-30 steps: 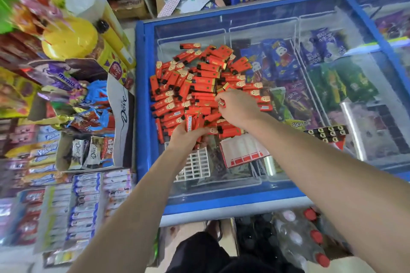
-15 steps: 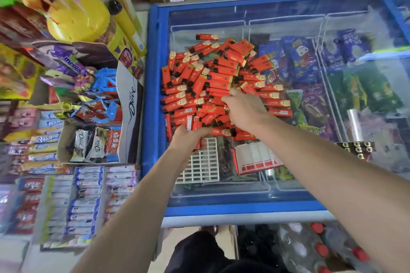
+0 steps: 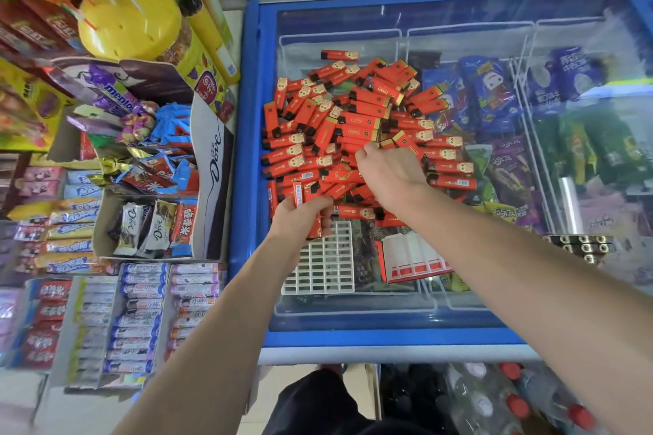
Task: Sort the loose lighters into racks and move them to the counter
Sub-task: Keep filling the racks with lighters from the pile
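Observation:
A big heap of loose red lighters lies on the glass lid of a blue chest freezer. My left hand grips a small bunch of red lighters at the heap's near edge, just above a white empty rack. My right hand reaches into the middle of the heap, its fingers curled down among the lighters; whether it holds one is hidden. A red and white lighter box lies right of the rack.
A rack of dark lighters sits at the right on the glass. Candy and chocolate displays crowd the shelf to the left. Bottles with red caps stand on the floor below the freezer's front edge.
The camera view has shifted, so the freezer sits lower and further right in the picture. My right hand has moved a little deeper into the heap. My left hand keeps its bunch of lighters.

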The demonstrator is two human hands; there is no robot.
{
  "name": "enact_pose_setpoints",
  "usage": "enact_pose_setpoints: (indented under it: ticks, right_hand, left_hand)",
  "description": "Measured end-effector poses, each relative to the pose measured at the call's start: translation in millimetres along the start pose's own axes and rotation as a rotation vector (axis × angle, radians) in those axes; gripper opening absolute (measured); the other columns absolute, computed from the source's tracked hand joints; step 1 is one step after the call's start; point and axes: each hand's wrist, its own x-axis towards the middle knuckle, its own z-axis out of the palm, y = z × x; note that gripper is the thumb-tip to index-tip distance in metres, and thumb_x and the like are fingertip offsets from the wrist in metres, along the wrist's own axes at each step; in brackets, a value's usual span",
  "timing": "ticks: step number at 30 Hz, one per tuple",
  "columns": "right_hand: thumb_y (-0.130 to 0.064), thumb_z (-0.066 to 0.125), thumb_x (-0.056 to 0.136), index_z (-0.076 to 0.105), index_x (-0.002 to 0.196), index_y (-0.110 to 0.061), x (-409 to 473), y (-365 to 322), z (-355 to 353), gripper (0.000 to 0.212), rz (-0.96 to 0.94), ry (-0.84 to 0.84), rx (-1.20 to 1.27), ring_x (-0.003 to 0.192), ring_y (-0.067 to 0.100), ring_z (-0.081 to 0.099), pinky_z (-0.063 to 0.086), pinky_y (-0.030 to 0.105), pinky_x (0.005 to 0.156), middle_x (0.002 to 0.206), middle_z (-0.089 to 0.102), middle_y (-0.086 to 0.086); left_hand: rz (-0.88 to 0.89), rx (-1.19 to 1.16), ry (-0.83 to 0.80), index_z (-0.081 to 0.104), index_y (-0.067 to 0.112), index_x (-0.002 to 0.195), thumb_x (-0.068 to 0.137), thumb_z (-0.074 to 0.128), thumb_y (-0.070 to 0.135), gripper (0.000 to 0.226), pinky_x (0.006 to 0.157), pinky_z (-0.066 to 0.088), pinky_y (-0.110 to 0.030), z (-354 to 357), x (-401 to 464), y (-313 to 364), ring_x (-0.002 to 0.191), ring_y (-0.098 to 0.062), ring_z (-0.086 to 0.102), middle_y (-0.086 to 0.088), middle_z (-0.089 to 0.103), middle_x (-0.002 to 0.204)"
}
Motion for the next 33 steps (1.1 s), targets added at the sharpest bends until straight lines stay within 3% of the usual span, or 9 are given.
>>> enact_pose_setpoints:
  ticks: [5,8,13,16,19,21,27,33]
  right_hand:
    - [0.008,0.068,0.079,0.056,0.125,-0.003,2,-2,2,0.048,0.005,-0.007,-0.038,0.063,0.023,0.054,0.029,0.033,0.044,0.115,0.058,0.011]
    - [0.006,0.068,0.083,0.06,0.12,-0.004,3,0,7,0.04,0.03,0.021,0.013,0.064,0.022,0.053,0.033,0.033,0.047,0.117,0.058,0.01]
    - [-0.016,0.055,0.099,0.056,0.124,-0.006,4,8,15,0.027,0.165,0.176,0.434,0.073,0.021,0.05,0.039,0.033,0.059,0.124,0.056,0.011]
    - [-0.028,0.055,0.098,0.057,0.12,-0.01,5,12,12,0.028,0.095,0.214,0.625,0.083,0.018,0.054,0.044,0.033,0.064,0.115,0.055,0.004]
    - [-0.034,0.056,0.096,0.057,0.112,-0.016,1,11,10,0.024,-0.095,0.175,0.432,0.076,0.018,0.058,0.049,0.033,0.057,0.108,0.053,-0.001]
    - [-0.03,0.059,0.096,0.056,0.116,-0.015,0,8,13,0.025,-0.16,0.128,0.296,0.073,0.02,0.057,0.041,0.032,0.051,0.107,0.052,0.0]
    - [-0.015,0.058,0.097,0.05,0.122,-0.014,3,-4,13,0.027,-0.142,0.129,0.181,0.067,0.022,0.05,0.028,0.032,0.049,0.108,0.054,0.004]
    - [-0.012,0.061,0.096,0.055,0.119,-0.013,6,0,17,0.024,-0.146,0.136,0.175,0.069,0.024,0.056,0.033,0.034,0.052,0.109,0.054,0.004]
  left_hand:
    - [-0.028,0.009,0.0,0.062,0.004,0.101,0.086,0.069,0.005,0.017,0.071,0.057,-0.034,0,1,4,0.065,-0.022,0.063,-0.012,0.066,0.075]
    - [-0.036,0.007,-0.01,0.062,0.004,0.105,0.087,0.068,0.005,0.019,0.078,0.063,-0.039,2,3,5,0.064,-0.021,0.062,-0.011,0.065,0.075]
    - [-0.049,0.024,-0.002,0.059,0.005,0.102,0.081,0.067,0.008,0.022,0.098,0.057,-0.049,6,7,5,0.07,-0.023,0.06,-0.008,0.064,0.068]
    - [-0.058,-0.02,0.005,0.059,0.004,0.103,0.08,0.067,0.006,0.024,0.099,0.057,-0.052,8,7,4,0.068,-0.022,0.062,-0.009,0.064,0.07]
    - [-0.061,-0.055,0.026,0.06,0.003,0.105,0.082,0.066,0.003,0.024,0.091,0.061,-0.047,10,9,3,0.059,-0.017,0.063,-0.008,0.064,0.072]
    - [-0.069,-0.07,0.045,0.061,0.003,0.106,0.082,0.066,0.003,0.024,0.087,0.063,-0.044,10,10,3,0.057,-0.016,0.064,-0.008,0.064,0.073]
    - [-0.064,-0.086,0.046,0.063,0.002,0.106,0.081,0.067,0.004,0.025,0.086,0.062,-0.043,9,11,4,0.057,-0.017,0.065,-0.007,0.065,0.07]
    - [-0.046,-0.106,0.059,0.062,0.005,0.094,0.087,0.067,0.003,0.008,0.093,0.06,-0.049,11,5,6,0.07,-0.024,0.063,-0.006,0.067,0.065]
